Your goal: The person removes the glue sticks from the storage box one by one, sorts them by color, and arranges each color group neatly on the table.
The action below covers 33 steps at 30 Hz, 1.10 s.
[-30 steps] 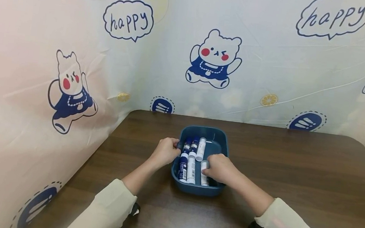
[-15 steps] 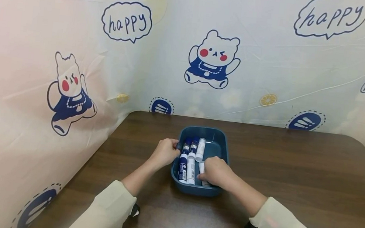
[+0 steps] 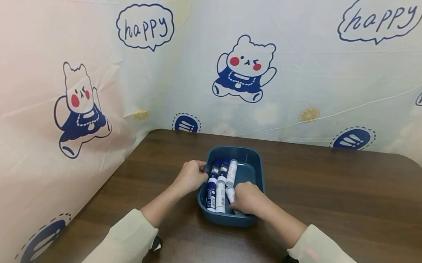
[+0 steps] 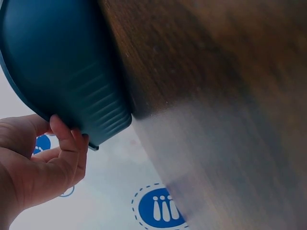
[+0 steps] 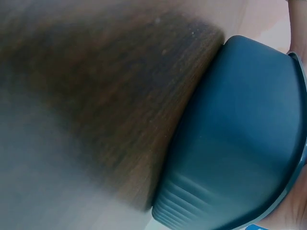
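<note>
A dark blue plastic bin (image 3: 227,220) stands on the table in the head view. My left hand (image 3: 190,175) pinches its left rim, thumb inside the edge and fingers along the outer wall, as the left wrist view shows. Reaching into the bin's near right part, my right hand (image 3: 251,198) holds a white glue stick (image 3: 230,193), which lies tilted and is partly covered by the fingers. Left of it lie a white glue stick (image 3: 221,197) and a blue one (image 3: 211,196). Behind them are two blue-capped glue sticks (image 3: 223,171) and another white one (image 3: 231,173).
The brown wooden table (image 3: 342,205) extends widely on both sides of the bin. A printed cloth (image 3: 299,63) with cartoon bears hangs behind it and along the left. The bin's outer wall (image 5: 235,129) fills much of the right wrist view.
The right hand has moved slightly left and down inside the bin. The white glue stick it holds has shifted left and tilted. The left hand stays on the rim.
</note>
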### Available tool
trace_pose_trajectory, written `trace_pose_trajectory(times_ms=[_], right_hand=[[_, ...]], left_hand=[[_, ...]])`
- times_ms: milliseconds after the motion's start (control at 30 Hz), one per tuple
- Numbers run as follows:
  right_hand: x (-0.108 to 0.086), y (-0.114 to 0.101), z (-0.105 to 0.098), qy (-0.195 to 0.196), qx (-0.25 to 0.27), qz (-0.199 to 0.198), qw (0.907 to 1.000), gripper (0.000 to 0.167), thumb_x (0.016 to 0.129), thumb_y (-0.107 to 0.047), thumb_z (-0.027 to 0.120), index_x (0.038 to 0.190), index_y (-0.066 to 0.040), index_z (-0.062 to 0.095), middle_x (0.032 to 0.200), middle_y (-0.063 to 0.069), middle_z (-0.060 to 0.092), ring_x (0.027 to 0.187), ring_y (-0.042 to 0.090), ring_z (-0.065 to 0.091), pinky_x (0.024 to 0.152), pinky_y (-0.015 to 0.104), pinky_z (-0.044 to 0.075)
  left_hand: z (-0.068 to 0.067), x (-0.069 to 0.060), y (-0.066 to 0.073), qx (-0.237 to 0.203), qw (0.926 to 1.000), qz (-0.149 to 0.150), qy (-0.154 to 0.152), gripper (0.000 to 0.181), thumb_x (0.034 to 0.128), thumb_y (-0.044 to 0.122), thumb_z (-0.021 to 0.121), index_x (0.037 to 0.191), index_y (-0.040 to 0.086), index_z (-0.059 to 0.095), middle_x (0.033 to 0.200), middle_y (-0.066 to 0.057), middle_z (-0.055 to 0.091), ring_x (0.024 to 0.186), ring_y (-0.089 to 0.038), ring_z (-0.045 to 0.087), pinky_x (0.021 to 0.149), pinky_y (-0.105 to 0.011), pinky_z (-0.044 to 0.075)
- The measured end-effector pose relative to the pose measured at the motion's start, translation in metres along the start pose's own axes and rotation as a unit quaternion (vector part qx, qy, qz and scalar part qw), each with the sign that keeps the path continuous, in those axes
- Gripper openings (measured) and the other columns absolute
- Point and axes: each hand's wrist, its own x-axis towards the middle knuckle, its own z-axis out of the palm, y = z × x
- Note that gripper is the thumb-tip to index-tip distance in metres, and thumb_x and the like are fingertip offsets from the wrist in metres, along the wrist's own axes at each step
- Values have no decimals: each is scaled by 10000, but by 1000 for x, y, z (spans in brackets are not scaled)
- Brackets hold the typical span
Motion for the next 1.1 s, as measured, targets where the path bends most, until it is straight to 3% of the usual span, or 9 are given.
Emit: trace_pose_trajectory(times_ms=[400,600,700,867,1100], right_hand=[[1,1,1,58,236,116,9996,215,788,-202,717,715,-41,594,624,37,520,545,151,508,497,252,429],[1,3,0,294,477,10,9984,201,786,-173,702,671,-61,581,598,32,526,511,137,508,473,249,422],[1,5,-1,444,731,-77,9963,154,770,-170,712,783,-29,649,668,40,578,531,124,509,497,251,422],[-1,5,-4,455,1205,-69,9916,383,777,-172,713,1093,31,639,826,71,634,568,111,533,525,248,438],[1,6,-7,305,1792,131,9833,463,808,-184,706,1196,35,585,921,110,656,676,125,590,586,259,508]], left_hand=[[1,1,0,-20,10000,4,3,418,817,2,557,1228,-74,548,1098,-170,618,732,-169,550,569,-233,440],[0,0,-1,-32,10000,8,19,419,816,-3,556,1228,-78,546,1081,-170,621,690,-161,540,542,-231,425],[0,0,0,-46,10000,-2,18,420,819,0,560,1232,-76,544,1071,-166,624,674,-152,538,533,-228,424],[0,1,0,-56,10000,-39,-13,419,828,1,562,1240,-75,537,1069,-162,621,671,-149,539,528,-227,428],[1,1,0,-29,10000,-44,-15,415,831,4,561,1238,-71,541,1082,-165,621,694,-157,544,538,-226,430]])
